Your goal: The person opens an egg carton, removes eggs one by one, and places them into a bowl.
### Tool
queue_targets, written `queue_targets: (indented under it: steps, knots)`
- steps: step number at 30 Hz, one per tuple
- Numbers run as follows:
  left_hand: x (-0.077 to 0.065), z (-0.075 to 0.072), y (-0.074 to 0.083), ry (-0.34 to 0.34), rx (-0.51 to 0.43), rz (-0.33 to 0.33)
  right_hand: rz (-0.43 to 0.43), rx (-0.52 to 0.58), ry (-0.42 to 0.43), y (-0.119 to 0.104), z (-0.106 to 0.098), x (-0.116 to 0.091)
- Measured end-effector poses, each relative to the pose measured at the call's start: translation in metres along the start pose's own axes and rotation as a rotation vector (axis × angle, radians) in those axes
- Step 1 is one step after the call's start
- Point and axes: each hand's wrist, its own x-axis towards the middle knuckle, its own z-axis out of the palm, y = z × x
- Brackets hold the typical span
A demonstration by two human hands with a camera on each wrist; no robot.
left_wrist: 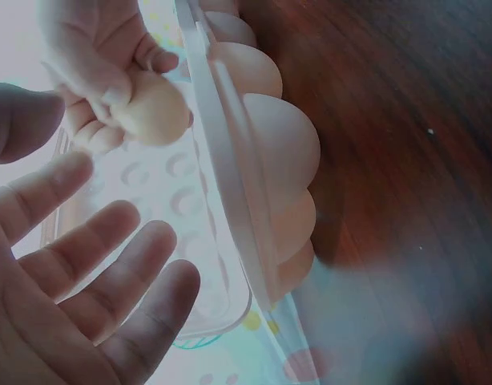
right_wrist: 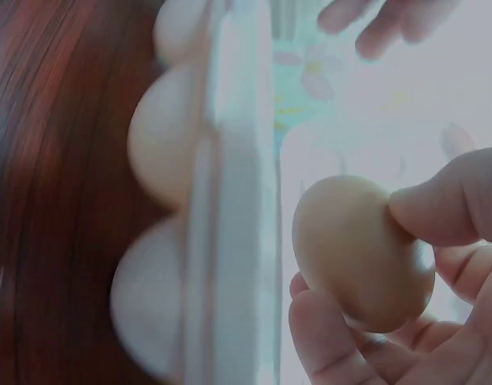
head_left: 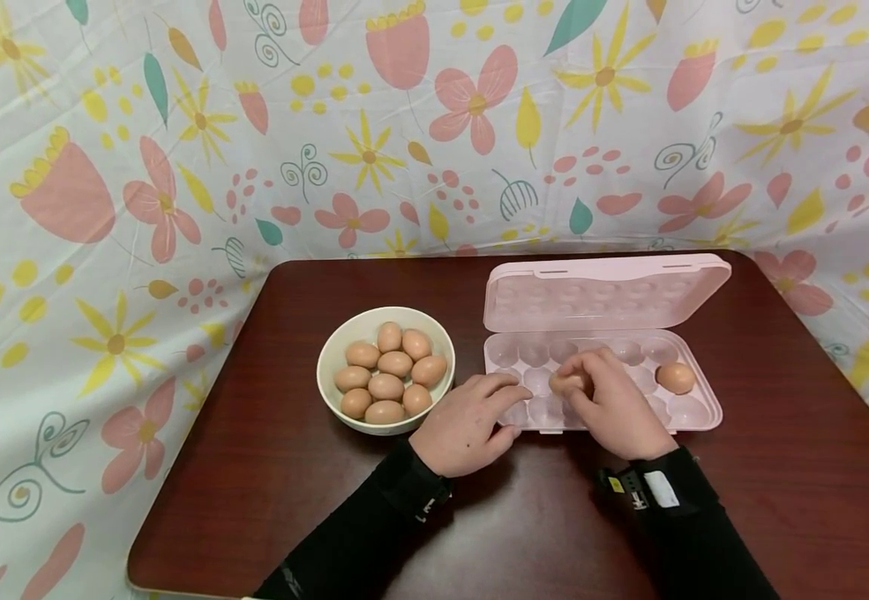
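My right hand (head_left: 617,403) holds a brown egg (right_wrist: 362,253) between thumb and fingers, over the middle of a pink egg tray (head_left: 710,417). The same egg (left_wrist: 156,111) shows in the left wrist view, with the tray's wall and rounded cups beside it. Another egg (head_left: 676,377) sits in a cup at the tray's right side. My left hand (head_left: 467,423) is at the tray's left front edge, fingers spread and slightly bent, nothing in them; in the left wrist view its fingers (left_wrist: 110,241) stand apart from the held egg.
Left of the tray stands a cream bowl (head_left: 323,385) with several brown eggs (head_left: 386,387). The tray's hinged lid (head_left: 591,296) stands raised behind it. All rest on a dark wooden table (head_left: 254,467), with a flowered cloth (head_left: 374,150) hanging behind.
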Motion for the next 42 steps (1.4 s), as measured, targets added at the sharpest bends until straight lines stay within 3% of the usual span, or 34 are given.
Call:
queue_targets:
  steps: [3,10,19,28,34,42]
  knots:
    - [0.0,0.0,0.001,0.013,0.0,0.001,-0.01,0.039,-0.016,-0.007,0.003,0.001]
    - [0.002,0.0,0.004,0.039,-0.029,0.007,0.067,0.174,-0.09,-0.02,0.012,0.001]
    - [0.003,0.003,0.004,0.059,-0.045,0.034,0.121,0.281,-0.107,-0.031,0.02,0.001]
    - [0.003,0.003,0.005,0.097,-0.029,0.038,0.095,0.388,-0.145,-0.034,0.025,-0.001]
    - [0.002,0.0,0.003,0.103,-0.043,0.052,0.06,0.391,-0.135,-0.033,0.026,-0.001]
    - [0.0,-0.004,-0.002,0.124,-0.055,0.056,0.036,0.307,-0.138,-0.034,0.026,0.0]
